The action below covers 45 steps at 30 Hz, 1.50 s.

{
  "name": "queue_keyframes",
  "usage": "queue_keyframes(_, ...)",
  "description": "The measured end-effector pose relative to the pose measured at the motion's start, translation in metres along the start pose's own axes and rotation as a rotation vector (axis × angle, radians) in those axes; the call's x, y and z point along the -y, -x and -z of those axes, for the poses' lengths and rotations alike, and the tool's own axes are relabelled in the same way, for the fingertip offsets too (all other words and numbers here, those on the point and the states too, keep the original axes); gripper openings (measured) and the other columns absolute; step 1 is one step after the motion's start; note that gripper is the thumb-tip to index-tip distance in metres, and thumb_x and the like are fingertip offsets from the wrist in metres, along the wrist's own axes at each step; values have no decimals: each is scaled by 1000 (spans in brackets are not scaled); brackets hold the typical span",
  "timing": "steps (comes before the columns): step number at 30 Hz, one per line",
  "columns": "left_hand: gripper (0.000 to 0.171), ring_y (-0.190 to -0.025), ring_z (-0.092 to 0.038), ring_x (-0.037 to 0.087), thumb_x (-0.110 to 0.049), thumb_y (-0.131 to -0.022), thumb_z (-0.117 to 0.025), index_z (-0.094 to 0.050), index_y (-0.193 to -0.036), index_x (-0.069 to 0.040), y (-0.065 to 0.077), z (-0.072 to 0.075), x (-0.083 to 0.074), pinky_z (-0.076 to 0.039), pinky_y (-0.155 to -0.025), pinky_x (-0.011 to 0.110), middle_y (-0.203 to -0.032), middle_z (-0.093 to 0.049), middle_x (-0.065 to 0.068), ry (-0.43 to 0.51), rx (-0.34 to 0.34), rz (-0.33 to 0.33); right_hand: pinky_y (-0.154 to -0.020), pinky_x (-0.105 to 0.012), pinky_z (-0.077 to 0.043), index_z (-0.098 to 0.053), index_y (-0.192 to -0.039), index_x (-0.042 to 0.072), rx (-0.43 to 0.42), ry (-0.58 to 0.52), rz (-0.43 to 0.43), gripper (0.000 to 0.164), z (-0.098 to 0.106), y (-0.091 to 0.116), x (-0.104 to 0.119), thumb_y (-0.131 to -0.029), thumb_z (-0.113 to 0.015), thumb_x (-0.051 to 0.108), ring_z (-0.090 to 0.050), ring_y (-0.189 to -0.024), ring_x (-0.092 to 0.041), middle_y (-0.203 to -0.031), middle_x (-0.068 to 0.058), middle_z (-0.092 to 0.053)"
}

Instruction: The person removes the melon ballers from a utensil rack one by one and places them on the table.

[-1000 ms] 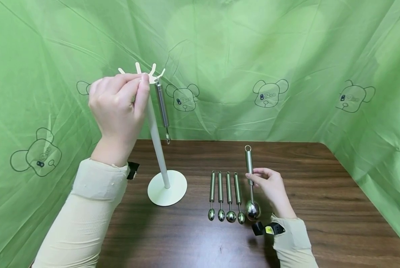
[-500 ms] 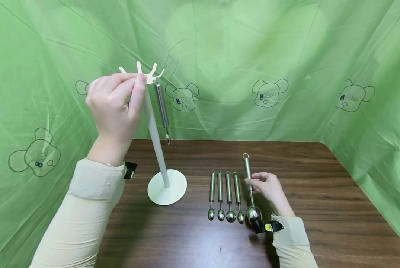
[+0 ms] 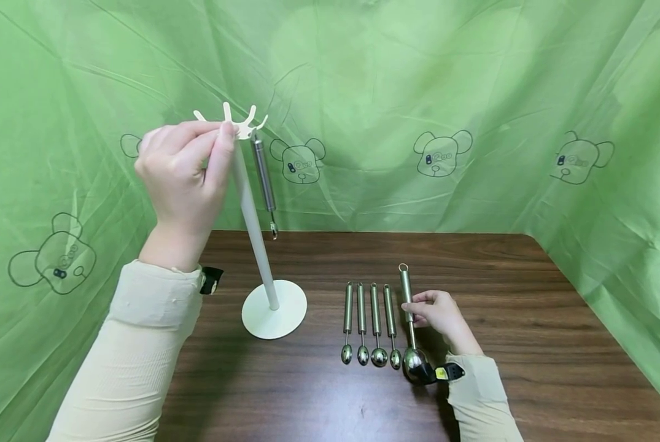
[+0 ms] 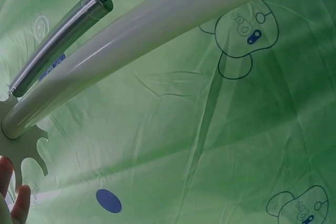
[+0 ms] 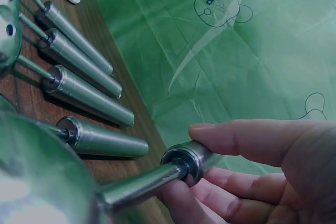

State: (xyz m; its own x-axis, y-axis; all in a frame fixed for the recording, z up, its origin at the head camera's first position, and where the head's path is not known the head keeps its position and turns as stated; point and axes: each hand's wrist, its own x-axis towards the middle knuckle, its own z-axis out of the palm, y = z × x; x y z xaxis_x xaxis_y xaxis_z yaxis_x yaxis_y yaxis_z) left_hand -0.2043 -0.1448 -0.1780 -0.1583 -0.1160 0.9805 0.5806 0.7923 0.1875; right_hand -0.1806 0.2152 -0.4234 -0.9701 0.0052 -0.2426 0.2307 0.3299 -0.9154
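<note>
My left hand (image 3: 180, 169) pinches the hooked top (image 3: 244, 130) of a white stand (image 3: 254, 236), thumb against the index finger. From one hook hangs a metal melon baller (image 3: 264, 176), its handle up. In my right hand (image 3: 442, 316) is a larger metal scoop (image 3: 406, 285), pinched by the handle between thumb and fingers. Its ring end points away and its round bowl (image 5: 42, 177) fills the lower left of the right wrist view. The wrist camera partly hides that bowl in the head view. Only fingertips (image 4: 22, 203) of the left hand appear in its wrist view.
Several smaller melon ballers (image 3: 376, 307) lie side by side just left of the held scoop, bowls toward me. The stand's round base (image 3: 288, 316) sits on the brown wooden table (image 3: 528, 319). Green cloth (image 3: 363, 73) encloses the back and sides.
My right hand has drawn the large scoop toward me and slightly left, closer to the row. The left hand keeps its pinch on the stand and has shifted slightly left.
</note>
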Motion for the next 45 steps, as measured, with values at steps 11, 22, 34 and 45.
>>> queue_keyframes(11,35,-66,-61,34,-29,-91,-61,-79,-71,-7,2,-2,5,-40,-78,27,-79,-77,6,30,-35,23,-62,-32,-60,-56,-106,-17,59,-11,-46,35,-5,-2,-7,-85,-72,6,-62,-61,-12,-83,-8,-63)
queue_keyframes(22,35,-64,-57,33,-30,-90,-60,-80,-72,-9,1,-2,7,-39,-77,24,-79,-77,5,55,-42,34,-60,-29,-59,-58,-100,-12,54,29,-109,30,-10,-3,-14,-82,-75,6,-63,-61,-11,-80,-6,-62)
queue_keyframes(34,39,-62,-56,33,-30,-90,-60,-77,-65,-6,2,-5,4,-36,-74,22,-78,-77,4,43,-56,44,-58,-30,-59,-63,-91,-8,33,107,-96,23,-11,-3,-17,-82,-76,9,-65,-58,-12,-80,-9,-67)
queue_keyframes(45,41,-63,-57,33,-30,-90,-60,-74,-61,-4,2,-7,4,-39,-76,25,-80,-77,5,53,-61,47,-59,-30,-59,-66,-93,-6,14,152,-103,22,-11,-4,-16,-83,-76,12,-65,-58,-13,-83,-10,-69)
